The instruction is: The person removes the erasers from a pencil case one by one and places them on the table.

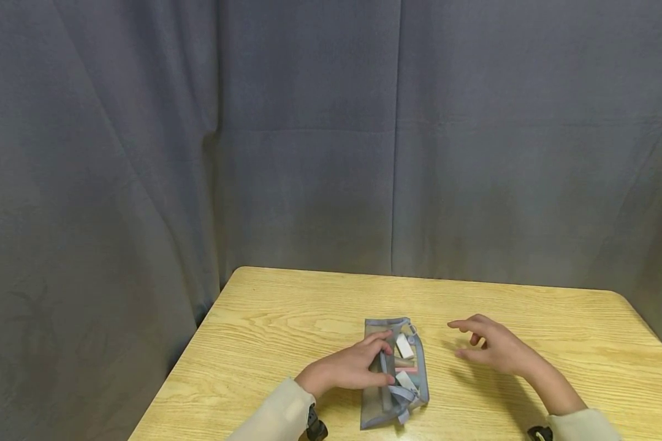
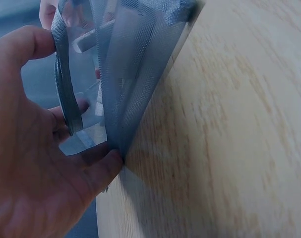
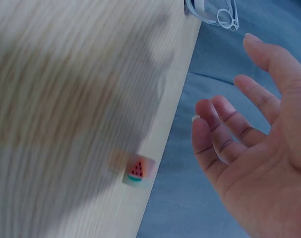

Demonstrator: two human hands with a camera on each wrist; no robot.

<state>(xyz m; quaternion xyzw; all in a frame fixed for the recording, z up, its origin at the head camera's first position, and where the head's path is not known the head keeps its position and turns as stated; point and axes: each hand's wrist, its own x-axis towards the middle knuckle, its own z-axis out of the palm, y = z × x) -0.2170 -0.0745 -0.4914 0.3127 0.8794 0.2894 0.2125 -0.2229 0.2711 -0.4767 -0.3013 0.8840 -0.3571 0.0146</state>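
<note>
At the lower centre of the head view, a mesh pouch (image 1: 376, 401) lies on the worktop (image 1: 287, 306), its edge gripped between the thumb and fingers of the left hand (image 1: 349, 365). Most contents are blurred by the mesh; a white block (image 1: 404, 346) shows near its upper end. The left wrist view cuts the pouch off at the top. The right hand (image 1: 496, 346), lower right, is loosely spread, its fingers released. A small watermelon-printed piece (image 3: 138, 169), lower centre of the right wrist view, is smeared.
</note>
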